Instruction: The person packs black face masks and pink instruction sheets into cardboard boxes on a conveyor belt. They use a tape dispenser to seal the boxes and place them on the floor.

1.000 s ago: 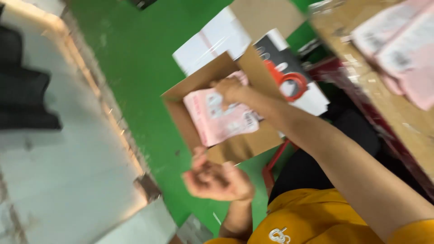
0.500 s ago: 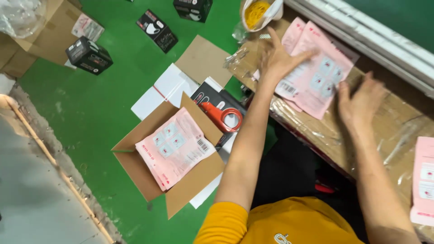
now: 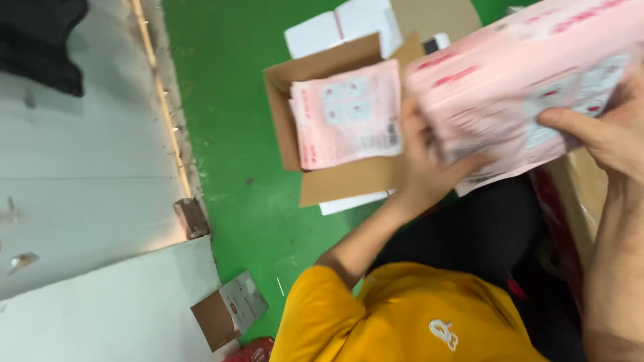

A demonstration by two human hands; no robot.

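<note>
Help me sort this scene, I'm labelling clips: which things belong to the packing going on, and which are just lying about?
In hand:
- stack of pink packets, held by left hand and right hand
- open cardboard box on the green floor
- pink packets in the box

Lying about:
- white flat cartons
- small grey-and-brown box
- dark cloth

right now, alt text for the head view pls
Both hands, left hand and right hand, grip a stack of pink packets beside an open cardboard box on a green floor, with more pink packets inside.
</note>
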